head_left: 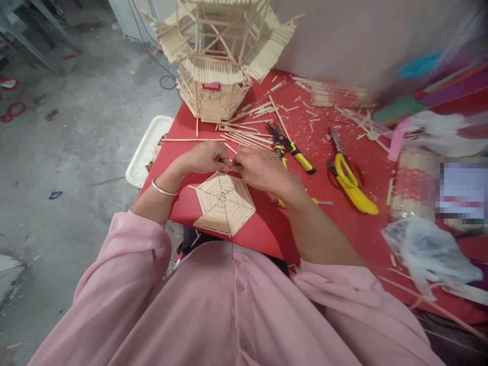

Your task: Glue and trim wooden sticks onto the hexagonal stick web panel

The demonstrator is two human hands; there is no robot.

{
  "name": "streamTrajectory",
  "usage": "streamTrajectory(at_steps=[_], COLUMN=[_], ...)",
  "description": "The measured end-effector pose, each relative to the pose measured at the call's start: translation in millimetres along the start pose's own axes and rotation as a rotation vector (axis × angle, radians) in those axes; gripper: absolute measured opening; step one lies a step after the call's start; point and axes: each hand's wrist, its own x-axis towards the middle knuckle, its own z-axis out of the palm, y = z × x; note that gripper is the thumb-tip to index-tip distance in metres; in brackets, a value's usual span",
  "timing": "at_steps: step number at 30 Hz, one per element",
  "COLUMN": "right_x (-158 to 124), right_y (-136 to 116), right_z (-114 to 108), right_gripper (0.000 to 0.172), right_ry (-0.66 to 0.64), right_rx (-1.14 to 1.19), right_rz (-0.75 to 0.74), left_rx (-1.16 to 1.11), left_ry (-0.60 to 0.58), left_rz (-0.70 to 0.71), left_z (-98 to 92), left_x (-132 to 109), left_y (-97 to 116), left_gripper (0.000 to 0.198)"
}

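At the near corner of the red table (270, 239), directly before the pink shirt (213, 295), a many-sided panel (232, 206) of pale sticks, lying flat, with rows set in rings around a small star-like centre and one stick end jutting past the left side. Placed close to the body, presumably for a clear view from above and a short reach for both arms. Beside it, partly covered by the right forearm, a yellow tool (281, 203), too hidden to identify. At the far edge of the panel, left hand (208, 156) and right hand (259, 165) brought together, knuckles up, fingers curled, tips nearly meeting; impossible to tell whether grasping something small or only touching the edge. Wrists turned inward from either side, probably to bring both sets of fingertips to one spot. To the right, black-and-yellow cutters (292, 146) and, farther over, yellow-handled scissors (356, 195), both with blades away and handles toward the near right, seemingly for easy pick-up. Beyond the hands, loose sticks (247, 134) in a rough fan, likely within reach as stock. Farthest back, a tiered stick tower (208, 71), upright, apparently set there to leave room at the near corner.
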Motion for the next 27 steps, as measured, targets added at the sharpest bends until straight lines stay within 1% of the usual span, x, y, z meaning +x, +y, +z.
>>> streamTrajectory(at_steps=[2, 3, 5, 6, 8, 10, 13, 17, 22, 25, 27], right_x=[-1, -2, -3, -3, -2, -1, 0, -1, -1, 1, 1], right_y=[14, 21, 33, 36, 38, 35, 30, 31, 35, 32, 29], right_z=[-6, -9, -11, -10, -2, 11, 25, 29, 31, 32, 30], right_gripper=[0.028, 0.027, 0.020, 0.017, 0.011, 0.007, 0.004, 0.004, 0.006, 0.009, 0.010], right_ry=[0.100, 0.171, 0.285, 0.307, 0.303, 0.298, 0.336, 0.335, 0.311, 0.319, 0.337], right_rx=[0.150, 0.230, 0.383, 0.456, 0.600, 0.718, 0.841, 0.935, 0.978, 0.948, 0.863], right_rz=[-0.008, 0.000, 0.025, 0.028, -0.002, -0.053, -0.105, -0.138, -0.166, -0.187, -0.206], left_rx=[-0.038, -0.067, -0.132, -0.164, -0.223, -0.272, -0.346, -0.442, -0.538, -0.562, -0.552], left_ry=[0.023, 0.033, 0.046, 0.049, 0.045, 0.036, 0.028, 0.028, 0.034, 0.054, 0.064], left_rz=[0.033, 0.055, 0.104, 0.128, 0.162, 0.175, 0.183, 0.182, 0.189, 0.169, 0.151], left_z=[-0.8, -1.5, -3.1, -3.7, -4.0, -2.8, 0.7, 4.1, 7.8, 10.7, 10.9], left_x=[0, 1, 2, 2, 4, 5, 7, 9, 12, 13, 13], left_y=[-3, -4, -5, -6, -6, -7, -8, -11, -14, -14, -14], left_gripper=[0.008, 0.008, 0.007, 0.006, 0.006, 0.006, 0.007, 0.015, 0.023, 0.024, 0.021])
